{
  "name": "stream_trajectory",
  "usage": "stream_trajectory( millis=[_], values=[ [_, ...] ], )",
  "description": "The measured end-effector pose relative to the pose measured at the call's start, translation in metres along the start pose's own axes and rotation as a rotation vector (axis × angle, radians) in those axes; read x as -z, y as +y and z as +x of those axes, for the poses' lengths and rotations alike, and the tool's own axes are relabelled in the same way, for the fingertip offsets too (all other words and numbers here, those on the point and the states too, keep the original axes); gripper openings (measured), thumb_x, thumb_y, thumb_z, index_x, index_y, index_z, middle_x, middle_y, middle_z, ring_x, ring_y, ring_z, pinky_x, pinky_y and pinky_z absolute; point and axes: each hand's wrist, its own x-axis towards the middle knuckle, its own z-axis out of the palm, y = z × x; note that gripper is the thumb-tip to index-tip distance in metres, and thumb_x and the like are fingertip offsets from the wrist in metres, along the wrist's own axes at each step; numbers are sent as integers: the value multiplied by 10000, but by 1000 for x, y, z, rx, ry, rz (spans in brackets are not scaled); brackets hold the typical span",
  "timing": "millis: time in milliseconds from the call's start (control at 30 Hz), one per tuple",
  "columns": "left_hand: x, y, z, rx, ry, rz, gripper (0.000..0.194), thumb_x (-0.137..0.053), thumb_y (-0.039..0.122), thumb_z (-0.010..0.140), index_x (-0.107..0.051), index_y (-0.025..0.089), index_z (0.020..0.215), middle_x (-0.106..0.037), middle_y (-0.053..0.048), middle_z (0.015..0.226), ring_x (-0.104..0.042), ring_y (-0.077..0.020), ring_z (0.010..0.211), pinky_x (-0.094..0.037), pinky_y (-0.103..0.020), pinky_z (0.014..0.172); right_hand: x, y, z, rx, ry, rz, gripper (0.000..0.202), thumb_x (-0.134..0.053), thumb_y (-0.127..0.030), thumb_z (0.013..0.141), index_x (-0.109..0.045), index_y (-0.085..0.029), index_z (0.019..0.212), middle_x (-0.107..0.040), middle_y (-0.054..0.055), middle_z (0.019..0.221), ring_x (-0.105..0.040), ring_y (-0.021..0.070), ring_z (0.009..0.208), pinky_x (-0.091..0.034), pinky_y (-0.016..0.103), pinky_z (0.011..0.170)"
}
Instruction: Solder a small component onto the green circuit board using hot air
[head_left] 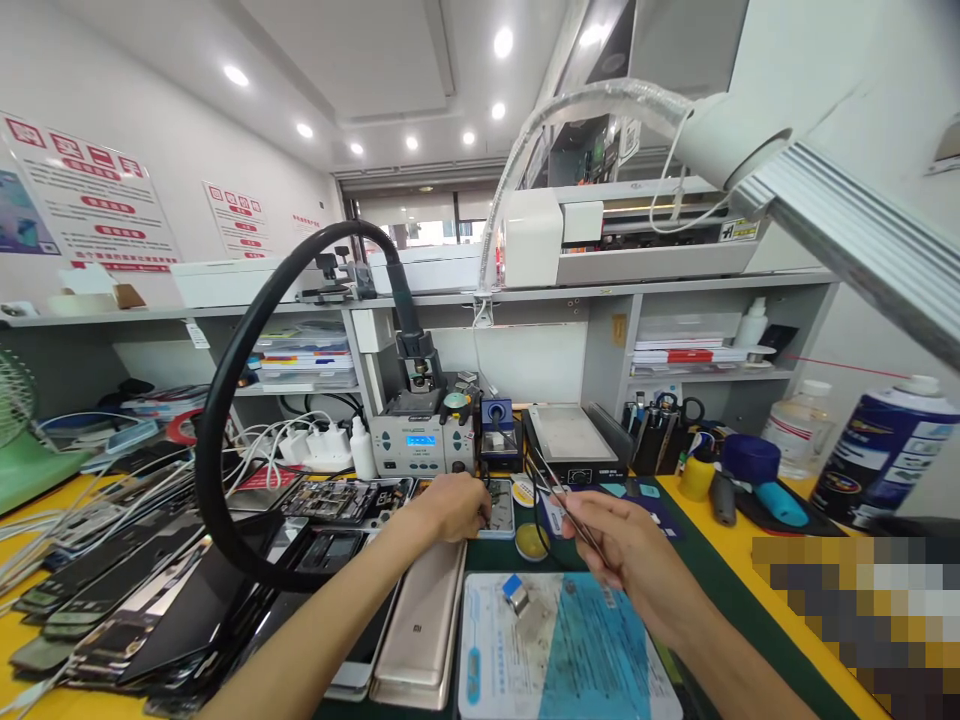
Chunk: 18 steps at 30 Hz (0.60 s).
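Observation:
My left hand (pixel 454 508) reaches forward to a shallow tray of small parts (pixel 502 508). Its fingers point down and press together at the tray's near side; what they hold, if anything, is hidden. Metal tweezers (pixel 556 484) are held in my right hand (pixel 616 535), tips pointing up and to the left, over the green mat. Between my forearms lies a white and blue work pad (pixel 592 650) with a small silvery piece with a blue end (pixel 514 592) on it. A round tin of yellowish paste (pixel 532 542) stands between my hands.
A gold phone back (pixel 420 630) lies beside the pad, with piled phone parts (pixel 150 610) further left. A black hose (pixel 217 420) arches over them from the soldering station (pixel 424 442). A spray can (pixel 885 450) and a tool holder (pixel 664 432) stand right.

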Motion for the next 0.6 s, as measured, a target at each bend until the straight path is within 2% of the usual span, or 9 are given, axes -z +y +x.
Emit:
stream_trajectory(
  millis=[167, 333, 467, 600],
  values=[
    [1, 7, 8, 35, -35, -28, 294, -638, 355, 959, -641, 184, 1198, -653, -88, 1241, -651, -232, 1087, -558, -448, 929, 1, -1, -1, 2, 12, 3, 376, -773, -524, 833, -699, -167, 743, -626, 11, 725, -350, 64, 454, -217, 218, 383],
    [1, 3, 6, 67, -8, -143, 297, -638, 357, 959, -639, 183, 1200, -652, -88, 1241, -650, -233, 1088, -556, -450, 930, 1, -2, -1, -1, 13, 19, 357, -768, -508, 847, -696, -170, 754, -631, 10, 735, -355, 65, 463, -220, 215, 388],
    [7, -6, 1, 77, 64, -345, 295, -636, 361, 959, -644, 167, 1181, -662, -82, 1210, -659, -230, 1052, -567, -441, 904, 2, -3, -1, -8, 13, 28, 351, -772, -509, 842, -706, -171, 776, -640, 14, 739, -350, 64, 457, -220, 219, 387],
    [11, -13, -10, 79, 159, -656, 276, -635, 366, 960, -654, 143, 1120, -683, -61, 1103, -676, -204, 951, -587, -394, 823, 2, -3, -2, -3, 17, 34, 345, -782, -510, 830, -706, -176, 785, -637, 10, 742, -345, 62, 452, -214, 220, 386]
  ],
)
